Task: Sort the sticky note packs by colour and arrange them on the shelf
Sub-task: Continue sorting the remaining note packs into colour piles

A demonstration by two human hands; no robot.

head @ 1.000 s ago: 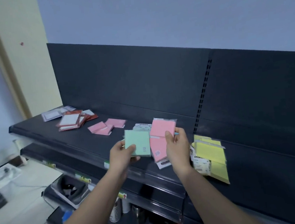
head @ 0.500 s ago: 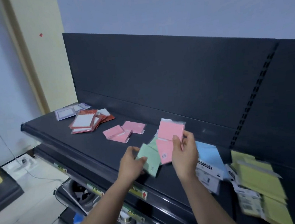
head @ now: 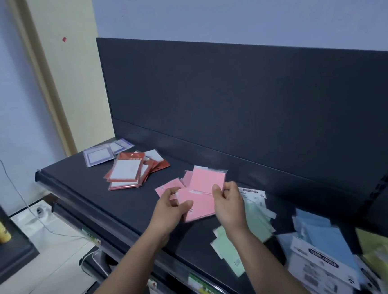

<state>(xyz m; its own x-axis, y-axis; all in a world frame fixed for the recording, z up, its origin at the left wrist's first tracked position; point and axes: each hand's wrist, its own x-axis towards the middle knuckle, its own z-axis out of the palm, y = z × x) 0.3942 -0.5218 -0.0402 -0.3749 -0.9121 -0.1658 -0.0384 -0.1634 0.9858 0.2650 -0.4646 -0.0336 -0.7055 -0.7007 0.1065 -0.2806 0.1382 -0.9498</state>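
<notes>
Here a flat pink plastic-wrapped sticky note pack [head: 202,208] sits pinched in our left hand [head: 170,211], thumb on top, over the dark metal shelf [head: 113,200]. Our right hand [head: 229,204] pinches a second pink pack [head: 209,180] overlapping it. More loose pink packs [head: 168,187] lie beneath, red-backed white packs [head: 127,173] further left, pale green packs [head: 257,211] right.

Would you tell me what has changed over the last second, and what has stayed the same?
The left hand let go of the green pack, which now lies on the shelf, and took hold of the lower pink pack. The right hand carried its upper pink pack leftward to the pink pile. The red packs stayed put.
</notes>
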